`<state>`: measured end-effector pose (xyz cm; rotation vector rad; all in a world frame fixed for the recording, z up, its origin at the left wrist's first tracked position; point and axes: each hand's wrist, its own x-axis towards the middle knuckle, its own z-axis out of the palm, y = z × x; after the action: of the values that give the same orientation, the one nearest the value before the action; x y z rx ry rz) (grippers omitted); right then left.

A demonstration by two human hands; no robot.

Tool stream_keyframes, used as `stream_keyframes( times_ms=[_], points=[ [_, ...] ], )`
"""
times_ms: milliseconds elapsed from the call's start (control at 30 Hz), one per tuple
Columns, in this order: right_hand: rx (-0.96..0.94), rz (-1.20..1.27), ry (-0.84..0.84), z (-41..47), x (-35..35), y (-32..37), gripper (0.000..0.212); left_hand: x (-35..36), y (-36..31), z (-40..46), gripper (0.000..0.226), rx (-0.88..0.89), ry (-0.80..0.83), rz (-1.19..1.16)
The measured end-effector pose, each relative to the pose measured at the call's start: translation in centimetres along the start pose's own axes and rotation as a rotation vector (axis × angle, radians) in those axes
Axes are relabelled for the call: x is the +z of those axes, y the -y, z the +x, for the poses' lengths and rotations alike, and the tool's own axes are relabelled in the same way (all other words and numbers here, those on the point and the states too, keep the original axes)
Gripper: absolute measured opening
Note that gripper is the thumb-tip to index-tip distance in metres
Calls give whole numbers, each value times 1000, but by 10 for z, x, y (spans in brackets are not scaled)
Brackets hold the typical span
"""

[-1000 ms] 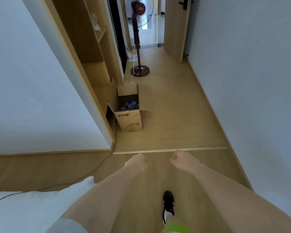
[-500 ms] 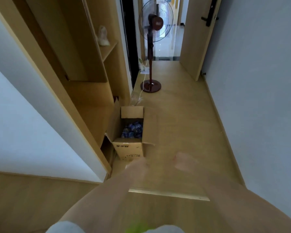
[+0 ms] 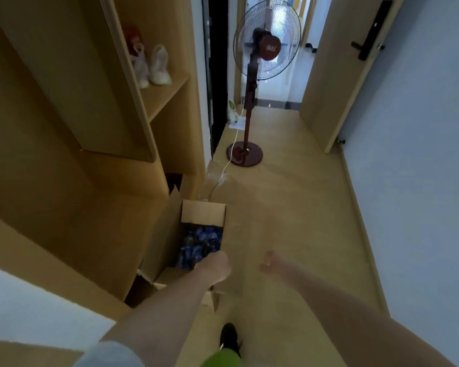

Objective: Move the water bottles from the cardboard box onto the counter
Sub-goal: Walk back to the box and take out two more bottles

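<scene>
Water bottles (image 3: 200, 241) in cardboard box (image 3: 203, 211), just beyond left hand (image 3: 215, 268); grip unclear.

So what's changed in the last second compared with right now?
The person has walked up to the cardboard box; the left hand now reaches over its open top, above the water bottles. The right hand holds nothing. Box, bottles and fan stayed put.

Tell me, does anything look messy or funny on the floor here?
A little. The cardboard box sits on the floor with its flaps splayed open, blue-capped water bottles jumbled inside. The standing fan has a white cord trailing loose across the floor toward the box, which someone could trip on. Nothing looks spilled.
</scene>
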<state>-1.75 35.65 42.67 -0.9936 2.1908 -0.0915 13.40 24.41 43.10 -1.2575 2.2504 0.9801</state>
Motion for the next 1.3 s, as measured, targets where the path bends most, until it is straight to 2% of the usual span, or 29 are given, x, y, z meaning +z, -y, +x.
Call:
stream_keyframes(
  times_ms=[100, 200, 267, 333, 433, 467, 533, 667, 833, 1000, 1200, 1300],
  points=[
    [7, 3, -7, 55, -43, 6, 35, -46, -32, 50, 29, 33, -11, -6],
    [-6, -16, 42, 97, -83, 18, 16, -79, -54, 92, 34, 47, -14, 3],
    [-17, -26, 15, 128, -105, 20, 13, -95, -63, 116, 40, 12, -15, -5],
    [-36, -44, 29, 162, -124, 23, 18, -108, -67, 140, 40, -37, -11, -63],
    [-102, -159, 122, 212, -149, 33, 42, -122, -65, 174, 31, -120, -34, -141],
    [-120, -161, 157, 227, -155, 39, 40, -126, -64, 185, 28, -155, -34, -181],
    [-171, -206, 198, 257, -167, 49, 18, -136, -65, 210, 24, -222, -45, -272],
    [-330, -336, 308, 306, -199, 76, 41, -149, -78, 253, 28, -347, -110, -388],
    [-454, -486, 452, 351, -227, 107, 45, -150, -85, 272, 34, -511, -116, -531],
    [-525, -624, 578, 374, -198, 142, 43, -126, -54, 253, 31, -708, -140, -750],
    [-642, -669, 747, 384, -120, 166, 21, -86, -6, 257, 27, -863, -172, -908],
    [-639, -716, 780, 410, -78, 163, 29, -63, 20, 279, 28, -903, -242, -1123]
  ],
)
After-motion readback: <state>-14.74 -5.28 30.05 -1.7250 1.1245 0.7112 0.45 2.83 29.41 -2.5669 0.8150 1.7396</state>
